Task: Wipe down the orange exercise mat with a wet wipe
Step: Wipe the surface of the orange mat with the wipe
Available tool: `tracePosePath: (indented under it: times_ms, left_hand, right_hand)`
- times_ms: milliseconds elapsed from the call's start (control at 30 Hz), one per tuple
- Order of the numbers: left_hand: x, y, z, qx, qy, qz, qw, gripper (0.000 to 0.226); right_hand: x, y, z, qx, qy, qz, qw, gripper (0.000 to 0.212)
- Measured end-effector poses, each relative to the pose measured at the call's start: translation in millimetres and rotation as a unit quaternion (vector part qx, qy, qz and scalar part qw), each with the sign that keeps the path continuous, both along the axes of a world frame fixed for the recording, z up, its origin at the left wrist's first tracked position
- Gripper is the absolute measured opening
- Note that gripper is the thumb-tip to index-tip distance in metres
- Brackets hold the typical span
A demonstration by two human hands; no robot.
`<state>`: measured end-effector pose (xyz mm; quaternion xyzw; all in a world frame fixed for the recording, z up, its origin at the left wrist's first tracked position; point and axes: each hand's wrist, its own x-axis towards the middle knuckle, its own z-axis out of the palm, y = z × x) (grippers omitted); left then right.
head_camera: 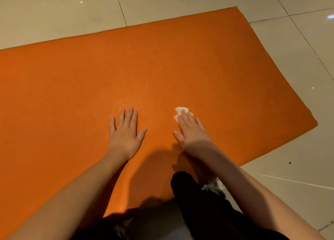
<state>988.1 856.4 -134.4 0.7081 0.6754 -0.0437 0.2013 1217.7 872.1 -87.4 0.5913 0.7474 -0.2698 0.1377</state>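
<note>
Pressed flat, fingers straight and nothing curled, the right hand (192,131) was seen bearing down on the wet wipe (180,111), which was pinned under the fingertips with only its white corners showing ahead of them. Nearest of all, a dark-clad knee (200,207) was planted at the mat's near edge, and something white and crumpled (215,186) was glimpsed just beside it, what exactly could not be told. Further out, the left hand (126,133) was laid open, palm down, on the bare surface, holding nothing, apparently as a brace. Beyond both hands the orange exercise mat (162,62) was spread flat over the pale floor tiles (292,163), its far right corner in view and its left end cut off by the frame. No wet streaks could be made out, so the wiped share could not be judged; with the wipe sitting in the near middle, the far half and both sides were reckoned as yet to be covered.
</note>
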Motion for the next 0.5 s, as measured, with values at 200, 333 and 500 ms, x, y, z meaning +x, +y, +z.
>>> tracePosePath:
  times_ms: [200,333,500]
  left_hand:
    - [3.2,-0.5,-4.6,0.014,0.014,0.003,1.0,0.082]
    - [3.0,-0.1,-4.9,0.011,0.019,-0.001,1.0,0.078]
    - [3.4,0.1,-5.9,0.012,0.024,0.002,1.0,0.074]
  right_hand:
    - [7.9,9.0,-8.0,0.036,0.018,0.093,0.995,0.058]
    - [4.6,34.0,-23.9,0.05,-0.002,-0.042,0.998,0.061]
    - [-12.3,8.6,-25.3,0.052,0.088,0.122,0.987,0.083]
